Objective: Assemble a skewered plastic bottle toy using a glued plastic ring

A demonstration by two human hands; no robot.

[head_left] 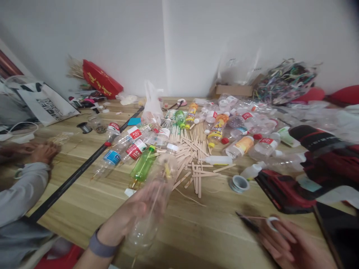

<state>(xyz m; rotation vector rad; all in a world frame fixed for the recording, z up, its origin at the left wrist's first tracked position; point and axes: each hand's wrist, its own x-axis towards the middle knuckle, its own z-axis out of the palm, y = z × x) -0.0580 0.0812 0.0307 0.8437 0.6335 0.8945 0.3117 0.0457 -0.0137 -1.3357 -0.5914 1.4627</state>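
clasping a clear bottle (144, 229) in the left hand (134, 210), at seven o'clock from wooden sticks (199, 180), presumably steadying its length, while gripping a dark pointed tool (249, 223), blurred, in the right hand (290, 239) at five o'clock, apparently keeping the point off the bottle.

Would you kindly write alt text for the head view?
A left hand holds a clear bottle above a table strewn with sticks and bottles; the right hand holds a dark tool. Another person's hands are at left.
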